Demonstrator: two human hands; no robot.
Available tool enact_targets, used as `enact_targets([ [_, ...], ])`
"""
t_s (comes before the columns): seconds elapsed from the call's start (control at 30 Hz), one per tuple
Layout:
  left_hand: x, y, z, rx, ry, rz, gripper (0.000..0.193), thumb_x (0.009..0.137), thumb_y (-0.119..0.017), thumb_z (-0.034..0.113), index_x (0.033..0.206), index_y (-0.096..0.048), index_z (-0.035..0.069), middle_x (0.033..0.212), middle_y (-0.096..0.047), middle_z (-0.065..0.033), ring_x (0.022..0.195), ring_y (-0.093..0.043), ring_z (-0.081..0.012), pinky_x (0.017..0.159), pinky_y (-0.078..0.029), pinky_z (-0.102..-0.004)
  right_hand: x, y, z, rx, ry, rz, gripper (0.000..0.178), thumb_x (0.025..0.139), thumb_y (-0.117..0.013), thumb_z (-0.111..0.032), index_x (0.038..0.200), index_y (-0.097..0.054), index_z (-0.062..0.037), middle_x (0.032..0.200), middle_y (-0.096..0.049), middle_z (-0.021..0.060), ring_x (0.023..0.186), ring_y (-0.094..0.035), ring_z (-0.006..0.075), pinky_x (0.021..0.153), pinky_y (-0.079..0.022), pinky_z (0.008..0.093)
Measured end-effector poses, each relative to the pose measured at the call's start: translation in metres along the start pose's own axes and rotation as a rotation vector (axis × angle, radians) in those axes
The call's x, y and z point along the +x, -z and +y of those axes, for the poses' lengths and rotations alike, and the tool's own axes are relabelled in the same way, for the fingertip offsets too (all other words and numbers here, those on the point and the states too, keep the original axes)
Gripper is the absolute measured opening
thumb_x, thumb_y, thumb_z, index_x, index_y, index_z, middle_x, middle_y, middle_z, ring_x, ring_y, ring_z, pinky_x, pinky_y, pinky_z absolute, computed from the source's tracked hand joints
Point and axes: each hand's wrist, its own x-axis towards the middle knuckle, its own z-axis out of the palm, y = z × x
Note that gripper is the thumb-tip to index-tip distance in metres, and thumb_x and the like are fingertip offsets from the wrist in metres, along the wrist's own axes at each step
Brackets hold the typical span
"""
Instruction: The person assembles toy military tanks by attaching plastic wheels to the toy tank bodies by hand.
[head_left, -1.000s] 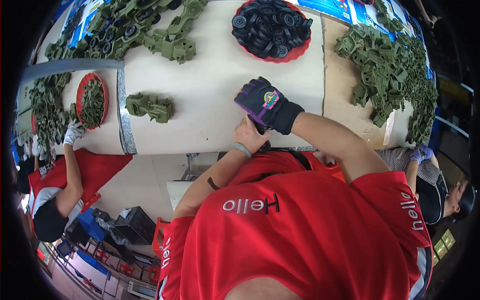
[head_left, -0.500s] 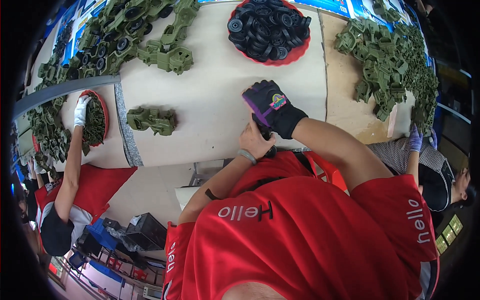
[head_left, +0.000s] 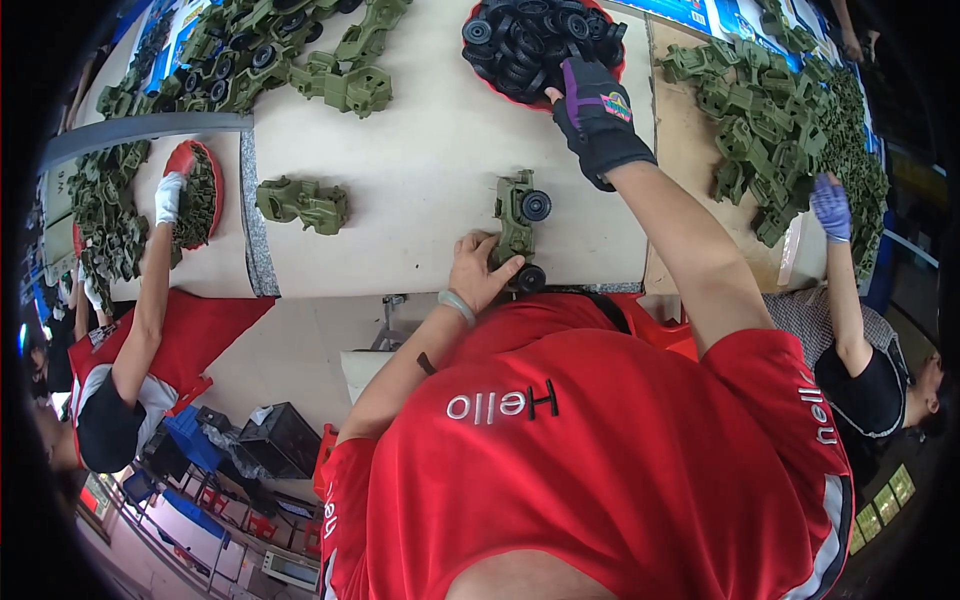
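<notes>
Gripping an olive-green plastic toy jeep near the pale table edge with the bare left hand; shifting the black-and-purple gloved right hand from it to black wheels in a scalloped red bowl, hiding any grip, apparently fetching more.

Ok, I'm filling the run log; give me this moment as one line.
left hand: holds green toy vehicle | right hand: gloved, at black wheels in red bowl
</notes>
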Motion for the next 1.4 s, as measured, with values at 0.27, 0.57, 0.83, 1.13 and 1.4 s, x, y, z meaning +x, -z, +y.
enact_targets([
  [0.27,0.01,0.013,0.042,-0.092,0.122,-0.016,0.062,0.077,-0.088,0.035,0.121,-0.063,0.0,0.121,-0.064,-0.0188,0.124,-0.053,-0.0401,0.106,-0.044,-0.0482,-0.02,0.023,0.021,0.247,0.119,0.014,0.032,0.088,-0.072,-0.017,0.118,-0.068,-0.0092,0.103,-0.068,0.0163,0.095,-0.068,0.0354,0.085,-0.053,0.0486],
  [0.57,0.001,0.006,0.026,0.754,-0.538,0.204,0.044,0.087,-0.064,0.016,0.131,-0.064,0.012,0.146,-0.056,-0.0098,0.14,-0.048,-0.0311,0.11,-0.035,-0.0544,-0.142,0.046,0.049,-0.146,0.236,-0.483,0.038,0.08,-0.075,-0.015,0.116,-0.068,-0.0098,0.104,-0.069,0.015,0.1,-0.065,0.0365,0.088,-0.051,0.0489],
  [0.83,-0.019,0.015,0.031,0.559,-0.53,0.075,0.077,0.072,-0.083,0.018,0.144,-0.057,0.016,0.156,-0.047,-0.0133,0.149,-0.038,-0.038,0.117,-0.027,-0.0636,-0.146,0.042,0.057,0.191,0.006,-0.365,0.056,0.08,-0.081,-0.013,0.133,-0.063,-0.0065,0.123,-0.067,0.0201,0.119,-0.061,0.0403,0.102,-0.051,0.0474],
  [1.13,0.0,-0.001,0.011,0.508,-0.221,-0.006,0.076,0.069,-0.09,0.029,0.136,-0.057,0.014,0.134,-0.053,-0.0103,0.132,-0.048,-0.0352,0.102,-0.048,-0.0513,-0.134,0.075,0.015,0.43,0.19,-0.56,0.047,0.08,-0.079,-0.013,0.124,-0.064,-0.0057,0.108,-0.068,0.0146,0.105,-0.063,0.0383,0.094,-0.051,0.0464],
  [1.4,-0.001,-0.002,0.016,0.495,-0.214,0.023,0.071,0.069,-0.089,0.026,0.131,-0.058,0.012,0.129,-0.054,-0.0105,0.129,-0.05,-0.0345,0.101,-0.049,-0.052,-0.131,0.073,-0.027,0.269,0.509,-0.742,0.052,0.08,-0.081,-0.02,0.129,-0.066,-0.0079,0.117,-0.068,0.0123,0.11,-0.064,0.0348,0.096,-0.05,0.046],
])
